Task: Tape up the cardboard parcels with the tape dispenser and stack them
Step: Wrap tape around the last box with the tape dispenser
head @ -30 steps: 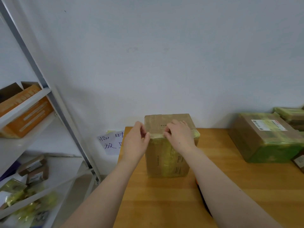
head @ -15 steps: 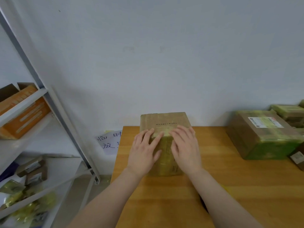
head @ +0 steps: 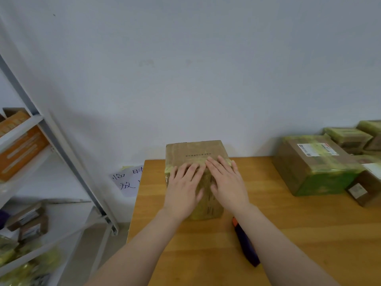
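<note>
A brown cardboard parcel (head: pixel 193 153) with yellowish tape across it stands on the wooden table (head: pixel 288 234) near the wall. My left hand (head: pixel 183 188) lies flat on the parcel's near face, fingers straight and pointing up to the taped edge. My right hand (head: pixel 226 182) presses flat beside it, fingertips on the tape at the top edge. A dark purple tape dispenser (head: pixel 246 244) with an orange tip lies on the table under my right forearm, partly hidden.
Several taped parcels (head: pixel 317 164) are piled at the table's right end against the wall. A metal shelf rack (head: pixel 59 162) with boxes stands at the left. A paper note (head: pixel 127 178) hangs on the wall beside the table's left edge.
My hands left the parcel's top edge, where they pinched the tape, and now lie flat on its near face. In the last half second they shifted slightly up and right.
</note>
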